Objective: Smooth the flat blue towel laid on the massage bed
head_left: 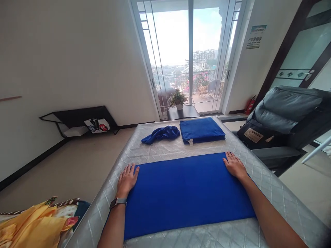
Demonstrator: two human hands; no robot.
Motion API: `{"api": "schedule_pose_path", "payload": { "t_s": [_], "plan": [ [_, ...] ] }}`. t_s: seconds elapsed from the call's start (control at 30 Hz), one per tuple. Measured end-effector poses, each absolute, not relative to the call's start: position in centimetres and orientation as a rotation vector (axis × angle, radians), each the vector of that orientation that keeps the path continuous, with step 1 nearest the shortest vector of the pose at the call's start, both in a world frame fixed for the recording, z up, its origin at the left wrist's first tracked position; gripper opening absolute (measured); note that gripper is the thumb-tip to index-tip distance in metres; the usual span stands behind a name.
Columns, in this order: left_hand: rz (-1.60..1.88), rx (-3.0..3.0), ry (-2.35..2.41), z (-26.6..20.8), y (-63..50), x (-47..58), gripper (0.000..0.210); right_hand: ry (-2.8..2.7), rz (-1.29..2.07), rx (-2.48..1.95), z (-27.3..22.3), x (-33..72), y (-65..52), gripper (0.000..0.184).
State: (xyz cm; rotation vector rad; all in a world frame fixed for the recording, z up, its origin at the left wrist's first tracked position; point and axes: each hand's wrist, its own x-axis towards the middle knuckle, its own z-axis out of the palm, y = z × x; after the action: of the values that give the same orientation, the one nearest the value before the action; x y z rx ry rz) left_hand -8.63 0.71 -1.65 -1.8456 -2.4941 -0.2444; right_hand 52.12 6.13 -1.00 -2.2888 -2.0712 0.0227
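Observation:
A blue cloth (pixel 186 193) lies spread flat as a wide rectangle in front of me. My left hand (pixel 127 179) rests flat on its far left corner, fingers stretched out, with a watch on the wrist. At the far right corner, my right hand (pixel 234 165) also lies flat with its fingers extended. Beyond the cloth sits a neat stack of folded blue cloth (pixel 203 129) with a white tag at its front edge. To the left of that stack is a crumpled blue cloth (pixel 162 133).
All the cloths lie on a silvery quilted mattress (pixel 139 151). A grey recliner (pixel 287 113) holding a black bag stands close on the right. Yellow fabric (pixel 38 227) is heaped at lower left. A potted plant (pixel 179 100) sits on a chair by the glass door.

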Motion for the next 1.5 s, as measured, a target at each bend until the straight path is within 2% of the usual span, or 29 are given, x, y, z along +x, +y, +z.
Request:
{"api": "schedule_pose_path", "payload": {
  "t_s": [0.4,0.63,0.77,0.9,1.1,1.3,1.5],
  "plan": [
    [-0.203,-1.795,-2.499,-0.6,0.5,-7.3,0.065,-2.025,0.006,-2.271,-0.1,51.3,5.6,0.064],
    [-0.205,-1.774,-2.546,1.1,0.3,-6.9,0.067,-1.971,0.038,-2.297,2.2,50.3,3.9,0.06],
    [-0.335,-1.752,-2.393,2.1,-0.3,-2.1,0.07,-1.976,0.037,-2.109,3.8,46.3,1.7,0.058],
    [-0.271,-2.238,-1.967,2.2,-1.4,7.4,0.061,-2.246,0.203,-1.735,4.8,38.4,-0.4,0.059],
    [-0.291,-2.371,-1.741,-0.1,-2.4,15.3,0.055,-2.379,0.319,-1.617,2.8,29.9,-1.9,0.061],
    [-0.271,-2.365,-1.71,-2.0,-2.0,14.4,0.055,-2.383,0.312,-1.553,0.8,29.9,-2.0,0.062],
    [-0.184,-2.401,-1.781,-0.5,-2.2,15.1,0.06,-2.389,0.354,-1.593,1.5,29.9,-2.0,0.063]
  ]
}}
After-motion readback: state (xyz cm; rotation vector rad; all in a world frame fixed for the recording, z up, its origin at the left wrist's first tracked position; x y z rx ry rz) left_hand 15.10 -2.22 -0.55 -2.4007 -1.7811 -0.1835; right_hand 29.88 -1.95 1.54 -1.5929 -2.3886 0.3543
